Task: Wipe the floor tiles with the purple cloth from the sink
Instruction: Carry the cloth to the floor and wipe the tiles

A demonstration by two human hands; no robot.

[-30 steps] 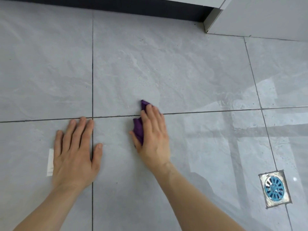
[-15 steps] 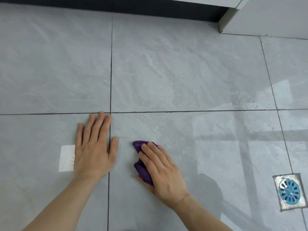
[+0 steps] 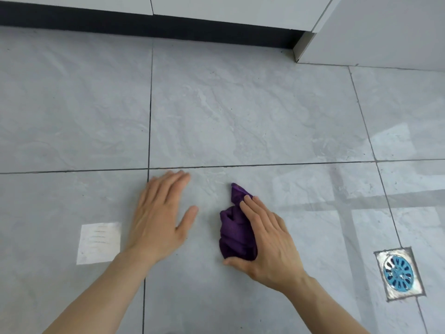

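A bunched purple cloth (image 3: 234,227) lies on the grey floor tiles (image 3: 240,116), just below a horizontal grout line. My right hand (image 3: 267,239) lies flat over the cloth's right side, pressing it to the floor, thumb under its lower edge. My left hand (image 3: 161,218) rests palm down on the same tile a little to the left, fingers together and blurred, holding nothing. Both forearms come in from the bottom edge.
A square metal floor drain (image 3: 398,273) with a blue grate sits at the lower right. A dark plinth (image 3: 144,22) under white cabinets runs along the top, and a white wall corner (image 3: 303,48) juts out at the upper right. A pale rectangular patch (image 3: 98,242) marks the left tile.
My right hand drew the cloth back from the grout line toward me, then shifted it slightly right. My left hand moved right, off the vertical grout line onto the same tile.
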